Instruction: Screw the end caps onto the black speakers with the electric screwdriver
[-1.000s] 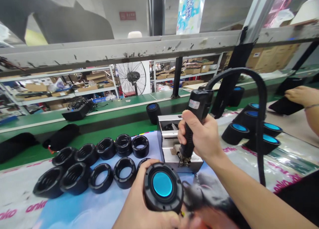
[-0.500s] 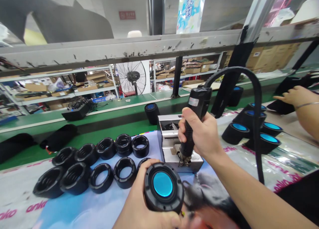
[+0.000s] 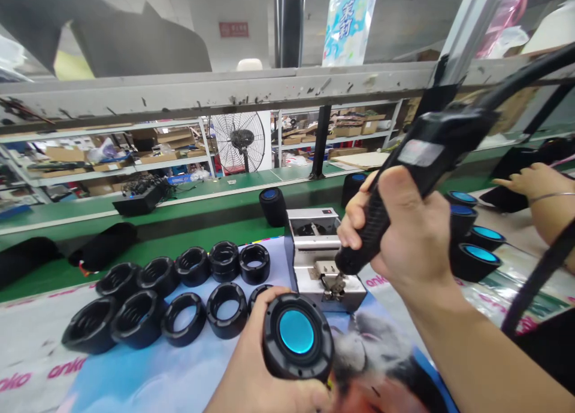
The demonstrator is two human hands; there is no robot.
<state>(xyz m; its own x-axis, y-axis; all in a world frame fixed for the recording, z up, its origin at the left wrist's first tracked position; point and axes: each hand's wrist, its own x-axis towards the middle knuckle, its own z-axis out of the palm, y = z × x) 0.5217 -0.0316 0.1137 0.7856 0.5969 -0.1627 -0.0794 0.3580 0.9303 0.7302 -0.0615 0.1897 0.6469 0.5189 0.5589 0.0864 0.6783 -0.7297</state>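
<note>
My left hand (image 3: pixel 265 365) is wrapped round a black round speaker (image 3: pixel 321 347), its shiny blue disc facing up toward me. In my right hand (image 3: pixel 404 233) is a black electric screwdriver (image 3: pixel 431 143), tilted so its thick cable rises to the upper right. The nose of the screwdriver is at the front of a silver screw feeder (image 3: pixel 309 239), by the small metal pick-up block; whether the bit touches it I cannot tell. Left of the held speaker, several black rings (image 3: pixel 227 310) stand in two rows on a printed mat (image 3: pixel 166 377).
Several blue-topped black speakers (image 3: pixel 478 254) stand on the right, near another person's hand (image 3: pixel 530 179). One more speaker (image 3: pixel 272 206) stands behind the feeder on the green belt (image 3: pixel 197 215). A metal beam (image 3: pixel 179 93) crosses above the bench. Black cloth-like pieces (image 3: pixel 103 245) lie at left.
My right hand has tipped the screwdriver from nearly upright to a slant and moved it right and nearer, with the cable swinging right. My left hand holds the speaker in nearly the same place.
</note>
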